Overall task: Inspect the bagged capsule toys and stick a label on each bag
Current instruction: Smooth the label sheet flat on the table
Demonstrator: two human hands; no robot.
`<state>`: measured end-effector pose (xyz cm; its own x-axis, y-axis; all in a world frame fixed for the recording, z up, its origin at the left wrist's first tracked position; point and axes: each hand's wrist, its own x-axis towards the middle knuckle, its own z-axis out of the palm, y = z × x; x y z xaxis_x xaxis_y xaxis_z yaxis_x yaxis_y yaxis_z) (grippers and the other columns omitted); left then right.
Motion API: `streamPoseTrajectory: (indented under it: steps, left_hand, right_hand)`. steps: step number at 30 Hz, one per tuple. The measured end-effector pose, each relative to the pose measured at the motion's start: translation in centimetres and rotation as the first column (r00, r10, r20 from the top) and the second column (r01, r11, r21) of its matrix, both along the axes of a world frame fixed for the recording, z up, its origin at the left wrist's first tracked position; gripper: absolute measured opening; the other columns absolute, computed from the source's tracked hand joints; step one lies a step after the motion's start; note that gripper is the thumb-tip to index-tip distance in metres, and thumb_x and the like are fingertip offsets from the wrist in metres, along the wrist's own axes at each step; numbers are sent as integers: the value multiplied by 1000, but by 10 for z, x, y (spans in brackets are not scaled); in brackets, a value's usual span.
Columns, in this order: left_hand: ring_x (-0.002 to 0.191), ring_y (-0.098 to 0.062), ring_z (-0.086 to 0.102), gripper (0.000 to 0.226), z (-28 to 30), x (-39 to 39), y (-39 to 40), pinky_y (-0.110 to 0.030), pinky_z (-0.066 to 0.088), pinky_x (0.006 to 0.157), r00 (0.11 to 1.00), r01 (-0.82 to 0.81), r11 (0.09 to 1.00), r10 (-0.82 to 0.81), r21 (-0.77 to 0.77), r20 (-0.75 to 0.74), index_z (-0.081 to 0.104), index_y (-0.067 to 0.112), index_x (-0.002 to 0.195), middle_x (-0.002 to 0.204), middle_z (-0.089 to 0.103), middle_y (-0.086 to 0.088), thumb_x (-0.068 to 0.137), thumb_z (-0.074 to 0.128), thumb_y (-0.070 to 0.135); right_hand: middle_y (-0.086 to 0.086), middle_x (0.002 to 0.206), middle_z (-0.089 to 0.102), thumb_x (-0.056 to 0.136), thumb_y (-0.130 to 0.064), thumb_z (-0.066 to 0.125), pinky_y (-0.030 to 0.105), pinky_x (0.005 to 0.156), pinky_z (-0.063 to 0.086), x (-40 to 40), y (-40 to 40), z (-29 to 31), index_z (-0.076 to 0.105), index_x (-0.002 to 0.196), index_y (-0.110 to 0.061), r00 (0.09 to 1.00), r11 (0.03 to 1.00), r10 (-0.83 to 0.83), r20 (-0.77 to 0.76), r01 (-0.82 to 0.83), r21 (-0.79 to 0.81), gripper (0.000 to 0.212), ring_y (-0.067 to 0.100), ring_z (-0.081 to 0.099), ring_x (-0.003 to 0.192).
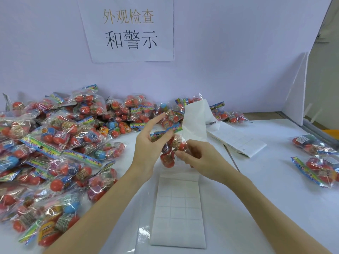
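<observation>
Nearest us on the tabletop (266, 208) lies the label sheet (178, 211), many of its cells seemingly already peeled, its backing curling up behind the hands. Just above it we hold one bag (170, 149) of capsules in the air. We judge the risk is here: the film is slack and crinkled over round capsules, so a label pressed on it may wrinkle, catch only at one corner, or fold onto itself. The bag also hangs from its top strip alone, so it could swing or slip as we press.

Our left hand (148, 143) pinches the bag's printed header strip between thumb and curled fingers, the index finger sticking out straight. Our right hand (198, 158) has its fingers bent in against the bag's lower side, thumb and fingertips pinching at what looks like a small white label; we cannot tell if it is already stuck.

Farther left sits the big pile (55, 143) of bags; a few bags (319, 158) lie at right, well apart.
</observation>
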<state>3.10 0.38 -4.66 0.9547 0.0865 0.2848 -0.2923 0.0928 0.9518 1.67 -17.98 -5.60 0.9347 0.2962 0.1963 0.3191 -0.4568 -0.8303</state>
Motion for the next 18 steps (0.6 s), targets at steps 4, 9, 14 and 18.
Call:
streamPoseTrajectory:
  steps: [4, 9, 14, 18]
  left_hand:
    - [108, -6, 70, 48, 4, 2, 4, -25, 54, 99, 991, -82, 992, 91, 97, -95, 59, 37, 141, 133, 65, 20, 97, 74, 29]
    - [108, -10, 67, 27, 11, 9, 19, -31, 55, 88, 973, -202, 964, 217, 172, -77, 58, 21, 128, 103, 74, 14, 107, 56, 37]
    - [129, -40, 44, 43, -1, 20, 59, -47, 31, 110, 858, -229, 45, 482, 972, 179, 54, 12, 136, 139, 50, -18, 103, 56, 40]
    - [139, -41, 39, 49, -4, 15, 60, -46, 31, 116, 875, 58, -257, 479, 965, 76, 37, 14, 151, 150, 44, -17, 106, 47, 28]
  right_hand:
    - [-8, 63, 64, 100, -41, 67, 22, 59, 45, 1, -5, 5, 58, 68, -24, 999, 1000, 28, -25, -28, -7, 37, 9, 58, 58]
    - [4, 76, 74, 101, -38, 66, 23, 57, 49, 0, -16, 15, 70, 90, -9, 983, 953, -65, -169, 111, 281, 31, 18, 70, 64]
    - [1, 114, 70, 96, -25, 71, 22, 72, 51, -1, -45, 37, 73, 123, -25, 796, -101, 600, 77, -20, 995, 27, 11, 65, 88]
    - [6, 137, 62, 106, 1, 45, 26, 82, 51, -6, -52, 35, 38, 159, -36, 626, -241, 744, 232, -73, 968, 65, 19, 64, 100]
